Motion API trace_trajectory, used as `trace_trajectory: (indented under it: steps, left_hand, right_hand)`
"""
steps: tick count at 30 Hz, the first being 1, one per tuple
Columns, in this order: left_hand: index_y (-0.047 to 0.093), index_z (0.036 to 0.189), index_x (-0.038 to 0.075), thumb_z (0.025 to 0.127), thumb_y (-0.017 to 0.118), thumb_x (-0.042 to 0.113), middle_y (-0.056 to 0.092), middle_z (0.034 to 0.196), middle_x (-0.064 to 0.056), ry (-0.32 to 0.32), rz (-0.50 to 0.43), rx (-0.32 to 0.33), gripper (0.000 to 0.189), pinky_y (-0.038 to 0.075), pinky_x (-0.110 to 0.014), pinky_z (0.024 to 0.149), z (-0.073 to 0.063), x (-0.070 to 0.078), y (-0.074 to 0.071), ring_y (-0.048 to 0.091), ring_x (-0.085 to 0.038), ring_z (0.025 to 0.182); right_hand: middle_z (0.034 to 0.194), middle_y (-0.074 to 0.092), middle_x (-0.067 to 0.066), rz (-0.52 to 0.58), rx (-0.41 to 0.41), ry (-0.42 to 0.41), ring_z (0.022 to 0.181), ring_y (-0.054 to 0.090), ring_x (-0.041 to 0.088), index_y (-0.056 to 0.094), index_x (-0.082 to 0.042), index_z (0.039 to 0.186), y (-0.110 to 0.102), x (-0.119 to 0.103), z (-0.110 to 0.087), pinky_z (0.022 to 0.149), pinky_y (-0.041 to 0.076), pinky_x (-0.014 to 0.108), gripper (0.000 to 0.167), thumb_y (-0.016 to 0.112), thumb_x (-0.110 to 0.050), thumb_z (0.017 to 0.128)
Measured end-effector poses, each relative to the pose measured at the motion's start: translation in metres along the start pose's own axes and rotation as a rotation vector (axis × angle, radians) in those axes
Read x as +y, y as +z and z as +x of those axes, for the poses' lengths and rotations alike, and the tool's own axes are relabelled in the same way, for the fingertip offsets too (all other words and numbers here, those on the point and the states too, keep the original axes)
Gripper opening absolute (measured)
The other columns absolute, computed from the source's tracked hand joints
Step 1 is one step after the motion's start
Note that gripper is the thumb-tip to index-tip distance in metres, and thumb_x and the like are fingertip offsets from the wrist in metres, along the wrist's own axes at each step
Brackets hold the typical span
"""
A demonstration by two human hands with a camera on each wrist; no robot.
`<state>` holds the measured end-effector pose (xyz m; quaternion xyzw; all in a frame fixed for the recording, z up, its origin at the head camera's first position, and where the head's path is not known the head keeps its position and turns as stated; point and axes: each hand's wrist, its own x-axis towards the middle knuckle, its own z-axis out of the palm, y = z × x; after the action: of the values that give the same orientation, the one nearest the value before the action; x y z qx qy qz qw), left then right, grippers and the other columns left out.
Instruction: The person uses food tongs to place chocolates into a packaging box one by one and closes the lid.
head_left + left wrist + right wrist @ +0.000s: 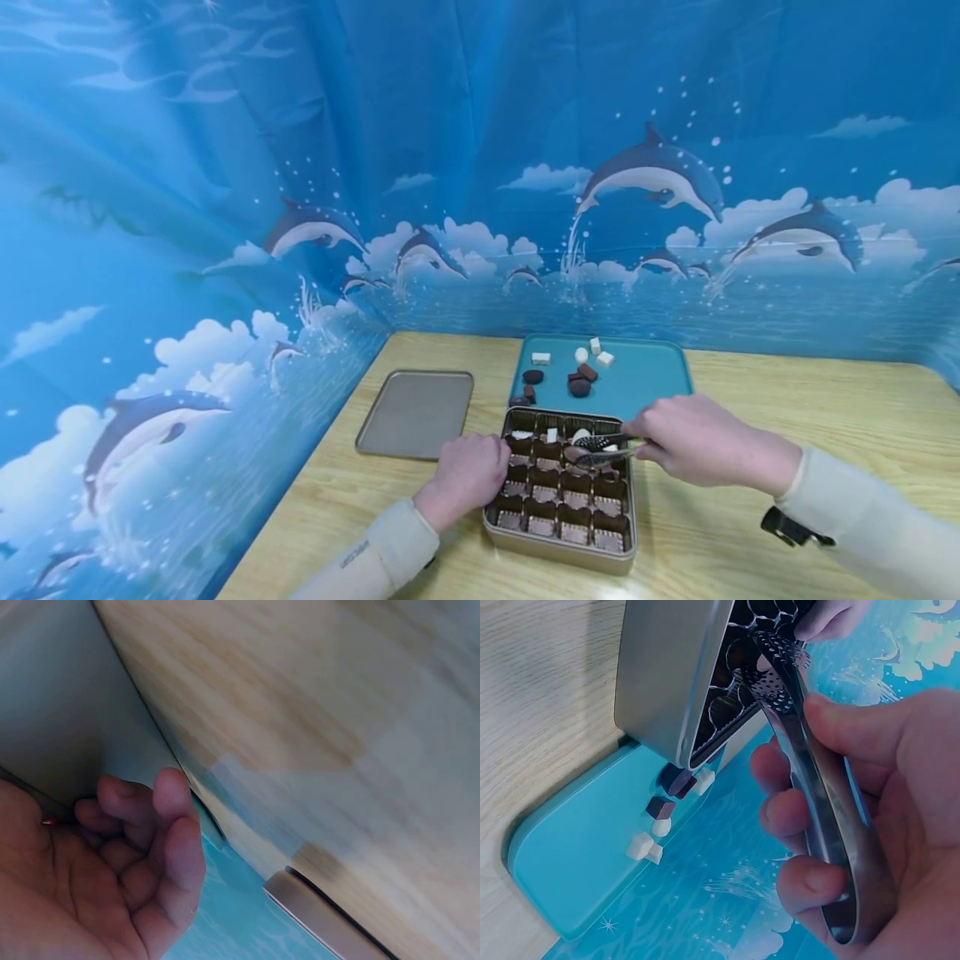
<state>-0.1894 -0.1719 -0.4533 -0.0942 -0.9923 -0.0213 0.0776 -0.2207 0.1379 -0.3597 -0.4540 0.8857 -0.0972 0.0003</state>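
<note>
A metal tin box (555, 557) with a brown divided insert stands in front of the person. My left hand (468, 471) holds its left rim; in the left wrist view the curled fingers (176, 855) lie at the tin's side. In my right hand (701, 437) are metal tongs (832, 817), gripped between thumb and fingers. Their perforated ends reach over the compartments toward the back right. White pieces, among them a white block (552, 434), sit in the back compartments. Whether the tongs pinch a piece, I cannot tell.
Behind the tin lies a teal tray (645, 379) bearing several dark and white chocolates, such as a dark round one (579, 388). A flat metal lid (416, 412) rests on the wooden table (810, 417) to the left. A dolphin-print curtain (480, 167) hangs around the table.
</note>
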Motion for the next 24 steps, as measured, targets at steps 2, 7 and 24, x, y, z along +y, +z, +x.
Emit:
trace_trajectory:
  steps: [2, 7, 24]
  left_hand:
    - [0.053, 0.067, 0.016, 0.103, 0.044, 0.029, 0.057, 0.061, -0.005, 0.007, 0.008, 0.002, 0.039, 0.046, -0.040, 0.044, 0.000, 0.000, 0.000, 0.061, -0.023, 0.057]
    - [0.051, 0.066, 0.016, 0.102, 0.046, 0.028, 0.056, 0.060, -0.004, 0.012, 0.015, 0.007, 0.038, 0.045, -0.040, 0.043, -0.001, 0.000, 0.000, 0.060, -0.024, 0.056]
    - [0.048, 0.064, 0.018, 0.103, 0.045, 0.028, 0.054, 0.059, -0.003, 0.020, 0.005, 0.000, 0.041, 0.044, -0.038, 0.042, -0.001, 0.000, 0.000, 0.057, -0.021, 0.053]
  right_hand:
    - [0.073, 0.064, -0.018, -0.008, -0.007, 0.011, 0.058, 0.048, -0.005, 0.075, -0.020, 0.094, 0.001, 0.000, 0.001, 0.055, 0.045, 0.023, 0.004, 0.073, -0.021, 0.090]
    - [0.079, 0.069, -0.014, -0.013, -0.022, 0.021, 0.059, 0.050, -0.005, 0.076, -0.016, 0.103, 0.001, -0.001, 0.002, 0.056, 0.047, 0.024, 0.015, 0.074, -0.023, 0.089]
    - [0.070, 0.063, -0.009, -0.008, 0.100, 0.132, 0.042, 0.033, 0.004, 0.069, -0.007, 0.127, 0.003, 0.016, 0.048, 0.042, 0.024, 0.022, 0.033, 0.067, -0.021, 0.097]
